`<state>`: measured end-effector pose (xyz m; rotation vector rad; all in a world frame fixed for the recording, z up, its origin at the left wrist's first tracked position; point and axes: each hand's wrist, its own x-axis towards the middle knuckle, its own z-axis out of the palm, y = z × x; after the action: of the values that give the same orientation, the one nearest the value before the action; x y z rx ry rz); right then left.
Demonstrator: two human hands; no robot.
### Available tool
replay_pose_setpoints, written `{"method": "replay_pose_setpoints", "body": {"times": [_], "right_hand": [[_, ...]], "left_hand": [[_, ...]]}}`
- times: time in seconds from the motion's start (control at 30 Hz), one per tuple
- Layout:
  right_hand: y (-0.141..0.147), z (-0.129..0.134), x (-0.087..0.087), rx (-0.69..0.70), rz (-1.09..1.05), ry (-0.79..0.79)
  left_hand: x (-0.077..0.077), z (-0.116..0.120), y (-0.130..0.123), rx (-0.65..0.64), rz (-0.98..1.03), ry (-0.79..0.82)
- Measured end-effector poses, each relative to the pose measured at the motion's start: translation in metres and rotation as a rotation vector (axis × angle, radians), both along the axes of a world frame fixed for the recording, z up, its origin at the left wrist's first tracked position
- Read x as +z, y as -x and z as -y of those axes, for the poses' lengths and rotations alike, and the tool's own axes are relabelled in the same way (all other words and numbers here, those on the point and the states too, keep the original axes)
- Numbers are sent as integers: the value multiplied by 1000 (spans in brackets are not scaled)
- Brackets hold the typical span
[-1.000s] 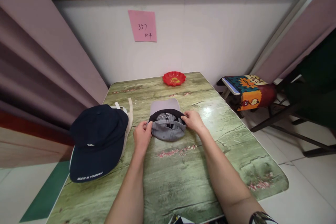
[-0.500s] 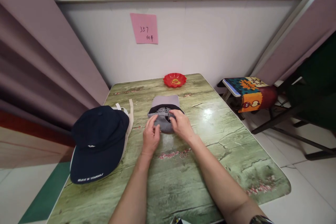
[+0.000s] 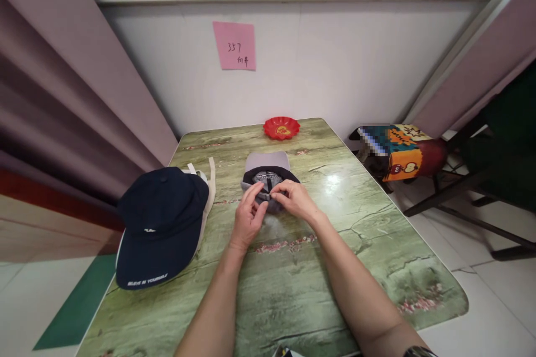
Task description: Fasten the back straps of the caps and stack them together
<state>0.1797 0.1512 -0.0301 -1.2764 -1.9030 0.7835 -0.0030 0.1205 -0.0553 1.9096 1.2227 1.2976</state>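
A grey baseball cap (image 3: 268, 160) lies upside down on the table, its brim toward the wall and its dark inner band and lining showing. Across its back opening runs the adjusting strap (image 3: 265, 197). My right hand (image 3: 296, 199) pinches this strap between thumb and forefinger. From the left, my left hand (image 3: 248, 219) grips the strap beside the buckle, fingertips on the cap's back edge. A navy cap (image 3: 163, 206) with white lettering on its brim sits to the left, apart from both hands.
The green wood-patterned table (image 3: 285, 295) stands against the wall. A red scalloped dish (image 3: 281, 128) is near its far edge. Pale straps (image 3: 211, 178) stick out behind the navy cap. At the right stand a cloth-draped stool (image 3: 404, 156) and a dark chair (image 3: 481, 150).
The view has shifted slightly. My fingers have drawn closer together at the grey cap's strap, and the cap's back edge is tipped so more of its inside shows.
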Motion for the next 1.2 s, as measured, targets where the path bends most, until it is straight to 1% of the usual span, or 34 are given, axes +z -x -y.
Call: {"method": "replay_pose_setpoints", "body": {"times": [0.07,0.13,0.27,0.37,0.47,0.53,0.77,0.83,0.93,1.1,1.2], "right_hand": [[-2,1,5,106,-28,24],[-2,3,9,166,-29,63],[0,7,17,173,32,75],[2,10,22,164,155,39],[6,13,25,191,271,17],[10,14,24,202,284,7],[26,13,9,186,166,1],[28,13,7,208,109,13],[27,13,6,282,-25,53],[25,13,3,379,-198,147],[23,11,2,391,-291,212]], "left_hand": [[3,1,-1,-16,-10,4],[3,0,0,-18,-11,14],[2,-4,7,-26,-13,64],[3,-5,13,-109,24,177],[8,-3,16,-223,141,334],[10,-2,17,-259,223,415],[8,0,16,-291,422,562],[8,1,14,-306,525,619],[12,5,10,-323,652,693],[14,9,6,-348,724,737],[12,7,7,-348,686,726]]}}
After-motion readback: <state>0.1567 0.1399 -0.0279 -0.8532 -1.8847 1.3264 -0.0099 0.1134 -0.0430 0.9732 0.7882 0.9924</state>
